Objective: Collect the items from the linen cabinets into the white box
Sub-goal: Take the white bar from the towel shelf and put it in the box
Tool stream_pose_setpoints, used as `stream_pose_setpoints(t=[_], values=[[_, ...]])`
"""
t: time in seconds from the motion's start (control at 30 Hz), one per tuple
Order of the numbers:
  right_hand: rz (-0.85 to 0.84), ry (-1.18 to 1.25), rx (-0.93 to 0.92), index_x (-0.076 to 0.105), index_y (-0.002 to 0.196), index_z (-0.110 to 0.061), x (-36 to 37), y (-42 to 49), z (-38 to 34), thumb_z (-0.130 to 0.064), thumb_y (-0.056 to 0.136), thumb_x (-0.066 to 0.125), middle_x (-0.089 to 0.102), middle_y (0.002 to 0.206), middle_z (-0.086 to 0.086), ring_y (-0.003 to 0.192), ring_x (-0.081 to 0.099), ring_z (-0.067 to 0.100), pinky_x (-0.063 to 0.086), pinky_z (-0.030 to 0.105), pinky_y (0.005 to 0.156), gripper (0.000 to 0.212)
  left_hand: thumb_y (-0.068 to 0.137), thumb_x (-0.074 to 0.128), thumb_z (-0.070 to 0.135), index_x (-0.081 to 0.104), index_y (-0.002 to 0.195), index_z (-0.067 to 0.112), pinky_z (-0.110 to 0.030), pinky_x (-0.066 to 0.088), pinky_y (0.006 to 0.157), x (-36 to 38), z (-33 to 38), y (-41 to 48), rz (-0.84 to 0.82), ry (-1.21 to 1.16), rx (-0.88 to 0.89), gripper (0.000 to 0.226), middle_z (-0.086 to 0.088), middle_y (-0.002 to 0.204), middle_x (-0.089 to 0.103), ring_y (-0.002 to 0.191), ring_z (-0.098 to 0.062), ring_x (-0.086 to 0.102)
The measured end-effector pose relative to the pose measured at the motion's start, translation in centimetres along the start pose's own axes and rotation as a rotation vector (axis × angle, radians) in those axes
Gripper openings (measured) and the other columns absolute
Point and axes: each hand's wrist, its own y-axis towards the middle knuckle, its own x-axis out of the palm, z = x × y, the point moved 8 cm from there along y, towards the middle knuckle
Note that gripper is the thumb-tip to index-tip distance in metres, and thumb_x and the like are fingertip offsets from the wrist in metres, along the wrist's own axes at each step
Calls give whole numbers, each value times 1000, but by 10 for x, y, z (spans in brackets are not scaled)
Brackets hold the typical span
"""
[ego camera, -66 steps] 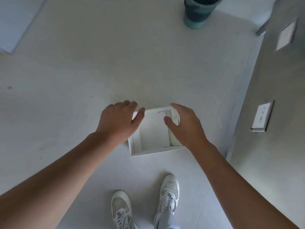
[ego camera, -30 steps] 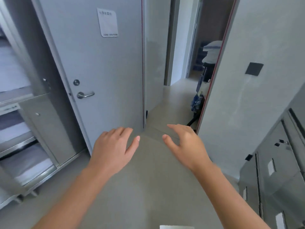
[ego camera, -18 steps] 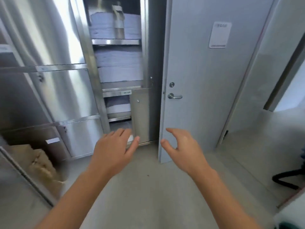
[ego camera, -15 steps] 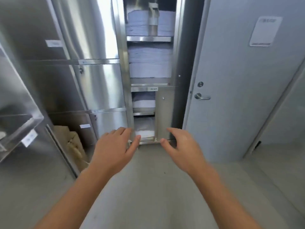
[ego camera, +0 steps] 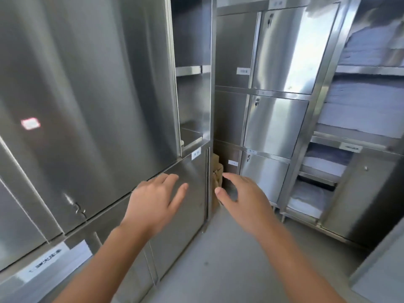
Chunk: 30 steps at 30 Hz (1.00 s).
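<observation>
the left hand (ego camera: pixel 156 204) and right hand (ego camera: pixel 247 204) were held out ahead, both empty with fingers loosely spread, likely readied to reach into the linen cabinets (ego camera: pixel 273 127). the white box was out of view. folded linens (ego camera: pixel 369 106) lay stacked on open shelves at 2 to 3 o'clock. an open compartment (ego camera: pixel 192 99) at 12 looked almost bare. a brown carton (ego camera: pixel 218 173) sat wedged in the corner gap beyond the right fingertips. shut steel doors (ego camera: pixel 76 106) at 9 o'clock would need opening.
</observation>
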Motion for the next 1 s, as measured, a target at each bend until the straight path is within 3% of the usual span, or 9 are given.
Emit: stream_pose_setpoints(t=[0.2,0.43,0.77,1.0], values=[[-6,21,-3,55,143,-28,24,23,-25,-52,95,57,59,142,-11,136,46,10,39,29,107,54,95,20,59,60,110,24,-35,50,73,0,-37,14,12,8,-6,55,3,99,67,81,-27,65],[42,-13,75,55,143,-30,28,39,-9,-52,96,58,58,141,-11,135,44,9,34,23,95,52,95,19,59,60,109,23,-35,50,71,29,-33,47,-1,-56,91,57,5,99,67,80,-26,64],[42,-89,163,55,142,-32,35,101,80,-55,96,55,60,139,-12,134,45,10,37,26,96,52,92,15,60,61,110,23,-35,48,74,103,4,134,-51,-116,155,62,5,102,66,83,-25,63],[-2,-22,127,54,141,-34,46,186,137,-54,97,55,60,137,-13,131,46,10,34,23,89,49,94,20,58,63,103,22,-34,48,66,145,19,212,-7,-97,115,57,4,95,68,77,-25,64]])
